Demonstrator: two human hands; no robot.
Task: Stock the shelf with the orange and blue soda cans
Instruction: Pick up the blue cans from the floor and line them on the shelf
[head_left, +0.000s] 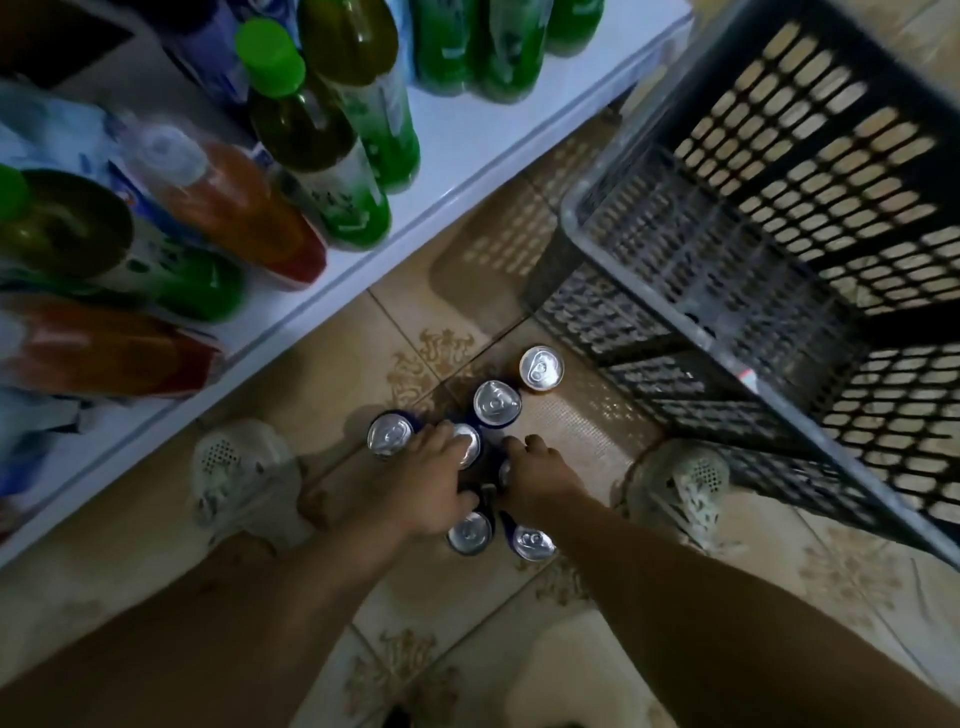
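Several soda cans stand upright on the tiled floor between my feet, seen from above by their silver tops. An orange can (541, 368) is the farthest one, with a blue can (497, 404) just below it and another blue can (389, 434) to the left. My left hand (434, 480) wraps over a can (467, 442) in the middle of the cluster. My right hand (535, 478) closes on a neighbouring can (504, 472) that is mostly hidden. Two more blue cans (470, 532) (534, 543) stand nearest me. The white shelf (467, 171) runs along the left.
The shelf carries green bottles (332, 150) and orange bottles (244, 213). A dark plastic crate (779, 270) lies tipped on the floor at the right. My two pale shoes (244, 478) (680, 488) flank the cans on the patterned tiles.
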